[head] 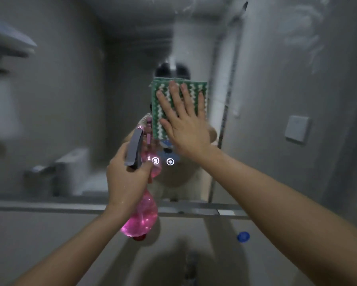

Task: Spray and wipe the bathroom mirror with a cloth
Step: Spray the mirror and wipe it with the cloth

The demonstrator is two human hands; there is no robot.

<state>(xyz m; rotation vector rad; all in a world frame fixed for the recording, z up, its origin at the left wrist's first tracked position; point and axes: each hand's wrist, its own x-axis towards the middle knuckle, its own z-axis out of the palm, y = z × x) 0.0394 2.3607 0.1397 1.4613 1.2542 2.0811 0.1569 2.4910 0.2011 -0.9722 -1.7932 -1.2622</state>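
Two hands at work, right hand (185,122) flat, fingers straight, pressing green-white cloth (178,106) on mirror (70,100) at frame centre, left hand (125,178) grip closed around pink spray bottle (140,217), lower centre.

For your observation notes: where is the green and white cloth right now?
In the head view, the green and white cloth lies flat on the mirror, centre-right, under the right hand, above the pink spray bottle.

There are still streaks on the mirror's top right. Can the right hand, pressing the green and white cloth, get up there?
Probably yes. The right hand lies flat on the green and white zigzag cloth, and the streaked glass above it looks unobstructed.
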